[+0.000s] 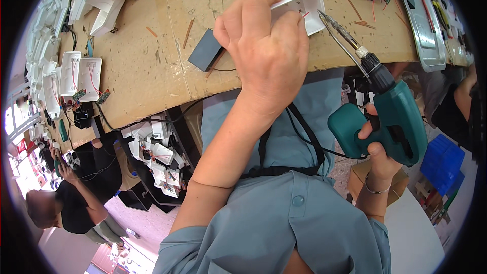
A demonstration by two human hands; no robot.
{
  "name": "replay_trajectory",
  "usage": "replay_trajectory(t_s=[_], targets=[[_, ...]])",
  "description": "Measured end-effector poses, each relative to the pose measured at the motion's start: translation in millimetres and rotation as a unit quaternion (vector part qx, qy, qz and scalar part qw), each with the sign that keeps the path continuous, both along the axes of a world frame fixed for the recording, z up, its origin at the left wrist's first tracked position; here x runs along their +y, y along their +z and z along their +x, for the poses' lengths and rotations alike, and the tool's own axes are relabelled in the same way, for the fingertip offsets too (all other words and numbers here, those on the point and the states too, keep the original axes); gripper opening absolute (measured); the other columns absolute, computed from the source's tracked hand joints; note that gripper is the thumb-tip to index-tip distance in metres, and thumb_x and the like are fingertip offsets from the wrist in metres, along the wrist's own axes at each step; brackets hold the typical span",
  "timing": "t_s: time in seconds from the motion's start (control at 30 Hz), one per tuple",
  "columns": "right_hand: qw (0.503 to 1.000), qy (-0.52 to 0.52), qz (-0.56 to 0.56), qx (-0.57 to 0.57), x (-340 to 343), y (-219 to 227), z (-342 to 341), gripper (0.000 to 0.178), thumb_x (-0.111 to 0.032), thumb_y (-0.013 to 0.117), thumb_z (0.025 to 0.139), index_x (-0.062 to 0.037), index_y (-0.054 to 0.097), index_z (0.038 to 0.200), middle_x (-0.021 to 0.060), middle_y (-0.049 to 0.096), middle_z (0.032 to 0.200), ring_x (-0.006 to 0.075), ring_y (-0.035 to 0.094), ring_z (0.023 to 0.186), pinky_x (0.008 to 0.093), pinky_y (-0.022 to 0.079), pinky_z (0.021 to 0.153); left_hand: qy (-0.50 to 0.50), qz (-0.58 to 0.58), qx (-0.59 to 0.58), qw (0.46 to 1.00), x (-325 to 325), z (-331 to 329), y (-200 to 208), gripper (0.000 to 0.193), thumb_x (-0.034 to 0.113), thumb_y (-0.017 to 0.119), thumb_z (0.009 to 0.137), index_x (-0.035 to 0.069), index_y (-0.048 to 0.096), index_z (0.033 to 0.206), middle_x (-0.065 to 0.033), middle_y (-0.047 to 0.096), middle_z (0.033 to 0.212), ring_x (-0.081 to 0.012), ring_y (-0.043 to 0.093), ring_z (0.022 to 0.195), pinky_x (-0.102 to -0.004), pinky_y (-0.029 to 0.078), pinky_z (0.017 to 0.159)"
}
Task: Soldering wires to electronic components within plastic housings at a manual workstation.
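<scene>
The left hand (264,45) grips the white plastic case (303,5) steady while the right hand (378,144), fist closed on the green soldering gun (390,116), brings its tip to what seems a red wire inside, so the touch needs careful aim.

White case (304,1): smooth plastic, slight gloss. Solder gun (390,116): teal matt plastic body, tip bare metal w/ dull scorched look. Bench top (147,66): brown cardboard, matt, rough, scuffed. Black box (205,49): matt plastic. Shirt (284,208): blue-grey cloth.

Just below your right hand (378,144) you have a brown cardboard box (361,173), partly hidden by your wrist. Farther right of that hand sit stacked blue plastic bins (444,162). No labels, signs or screens show.
</scene>
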State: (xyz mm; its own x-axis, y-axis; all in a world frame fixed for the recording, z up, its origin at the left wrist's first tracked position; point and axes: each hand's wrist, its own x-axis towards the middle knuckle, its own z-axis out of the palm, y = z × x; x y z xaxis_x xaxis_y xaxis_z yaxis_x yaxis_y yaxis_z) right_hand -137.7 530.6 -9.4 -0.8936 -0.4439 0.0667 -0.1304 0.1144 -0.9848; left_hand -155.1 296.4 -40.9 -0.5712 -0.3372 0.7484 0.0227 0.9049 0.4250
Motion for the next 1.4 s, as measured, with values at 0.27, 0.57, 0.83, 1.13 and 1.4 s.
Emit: replay_trajectory(t_s=[0.27, 0.57, 0.83, 1.13, 1.4], targets=[[1.0, 0.014, 0.011, 0.003, 0.7, 0.9, -3.2, 0.067, -0.032, 0.071, 0.074, 0.0085, 0.043, 0.118, 0.0192, 0.055, 0.108, 0.0143, 0.057, 0.072, 0.0253, 0.045, 0.067, -0.009, 0.048, -0.043, 0.998, -5.7, 2.1, 3.2, 0.006, 0.007, 0.065, 0.063, 0.006, 0.062, 0.069, -0.0055, 0.055, 0.094, -0.0232, 0.047, 0.087, -0.0401, 0.027, 0.081], [1.0, 0.005, 0.007, -0.011, -2.6, 0.4, -5.2, 0.066, -0.032, 0.072, 0.073, 0.0086, 0.044, 0.117, 0.0182, 0.056, 0.107, 0.0141, 0.057, 0.072, 0.0268, 0.045, 0.069, 0.035, -0.019, -0.021, 0.999, -7.2, -2.4, 1.5, 0.003, 0.01, 0.067, 0.064, 0.009, 0.065, 0.067, 0.0027, 0.059, 0.084, -0.0154, 0.051, 0.077, -0.0341, 0.026, 0.08], [0.999, 0.03, 0.02, -0.01, -1.6, 0.5, -13.7, 0.065, -0.031, 0.072, 0.073, 0.0083, 0.045, 0.117, 0.018, 0.056, 0.107, 0.0144, 0.057, 0.072, 0.0279, 0.046, 0.07, 0.056, -0.022, -0.016, 0.998, -6.1, -5.8, 0.6, 0.003, 0.01, 0.067, 0.062, 0.01, 0.065, 0.064, 0.0039, 0.058, 0.084, -0.0153, 0.048, 0.077, -0.0353, 0.023, 0.076], [0.998, 0.06, 0.005, -0.008, -2.8, -1.3, -26.1, 0.065, -0.027, 0.073, 0.073, 0.0074, 0.043, 0.119, 0.0194, 0.056, 0.108, 0.015, 0.056, 0.071, 0.0271, 0.046, 0.065, 0.062, -0.033, -0.042, 0.997, -7.4, -5.4, 0.8, 0.002, 0.009, 0.066, 0.062, 0.009, 0.065, 0.064, 0.004, 0.057, 0.085, -0.0154, 0.047, 0.077, -0.0348, 0.023, 0.076], [0.997, 0.076, 0.003, -0.03, -3.5, -0.6, -34.5, 0.065, -0.023, 0.073, 0.072, 0.0072, 0.042, 0.12, 0.0196, 0.056, 0.106, 0.0152, 0.055, 0.07, 0.0256, 0.045, 0.062, 0.051, -0.027, -0.028, 0.998, -6.1, -6.1, -1.9, 0.005, 0.005, 0.062, 0.061, 0.008, 0.057, 0.063, 0.0032, 0.054, 0.088, -0.0175, 0.047, 0.08, -0.0409, 0.025, 0.077]])
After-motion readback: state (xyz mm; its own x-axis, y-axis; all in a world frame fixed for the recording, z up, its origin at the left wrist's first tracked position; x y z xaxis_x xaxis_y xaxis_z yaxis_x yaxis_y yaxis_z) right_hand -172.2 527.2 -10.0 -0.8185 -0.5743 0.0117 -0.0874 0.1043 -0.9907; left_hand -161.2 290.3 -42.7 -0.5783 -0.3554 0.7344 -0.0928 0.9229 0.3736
